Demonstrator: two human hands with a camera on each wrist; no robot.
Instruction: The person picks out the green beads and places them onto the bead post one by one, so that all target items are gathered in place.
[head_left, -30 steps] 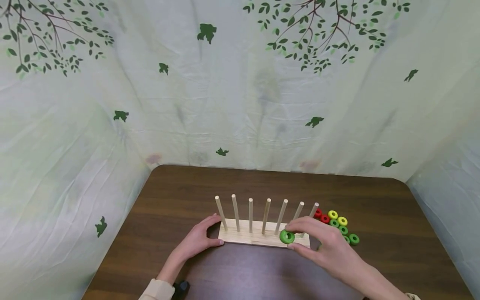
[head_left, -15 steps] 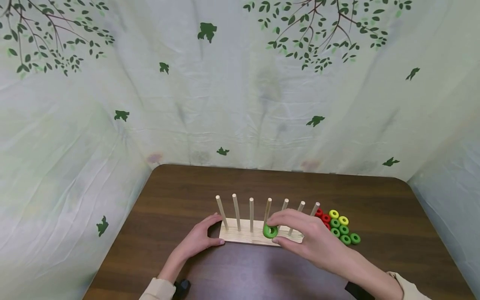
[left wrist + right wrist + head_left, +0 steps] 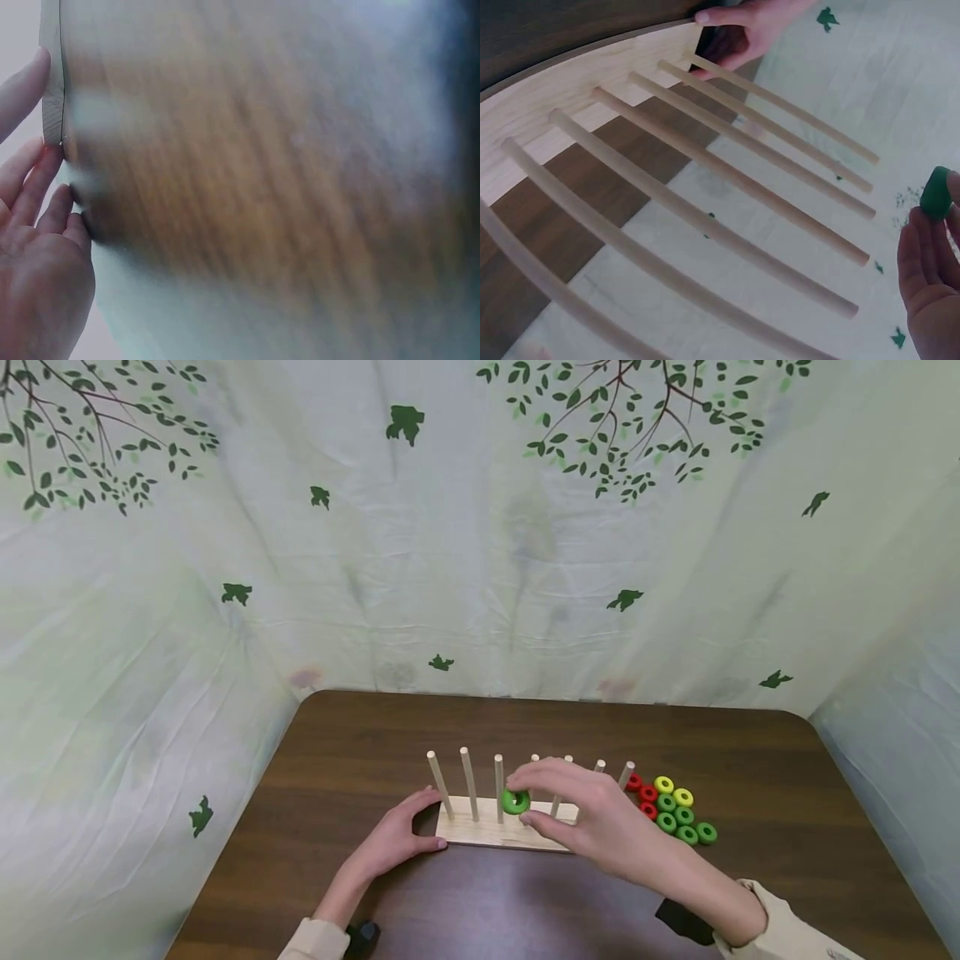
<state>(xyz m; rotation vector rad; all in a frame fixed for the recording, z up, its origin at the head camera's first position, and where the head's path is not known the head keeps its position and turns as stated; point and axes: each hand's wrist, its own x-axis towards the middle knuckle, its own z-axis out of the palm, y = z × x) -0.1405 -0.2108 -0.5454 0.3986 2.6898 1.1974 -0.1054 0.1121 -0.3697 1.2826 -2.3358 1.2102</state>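
Observation:
A pale wooden peg board [image 3: 472, 835] lies across the table, with several upright pegs [image 3: 735, 176] in a row and no rings on the visible lengths. My left hand [image 3: 393, 839] holds its left end, thumb at the front edge and fingers at the back corner. In the left wrist view, thumb and fingers of the left hand [image 3: 45, 277] touch the board's end [image 3: 52, 112]. My right hand [image 3: 600, 814] pinches a green ring [image 3: 514, 811] between thumb and fingers, in front of the pegs near the third from the left. In the right wrist view that green ring [image 3: 934, 196] is edge-on, beyond the peg tips.
Right of the board several loose rings lie grouped on the table: red rings [image 3: 648, 786], yellow rings [image 3: 683, 804] and green rings [image 3: 686, 842]. The brown table [image 3: 360, 735] meets a leaf-printed cloth [image 3: 480, 568] behind it. My right arm covers the board's right end.
My right hand has carried the green ring leftward along the pegs and slightly up, from near the board's right end. My left hand has stayed on the left end.

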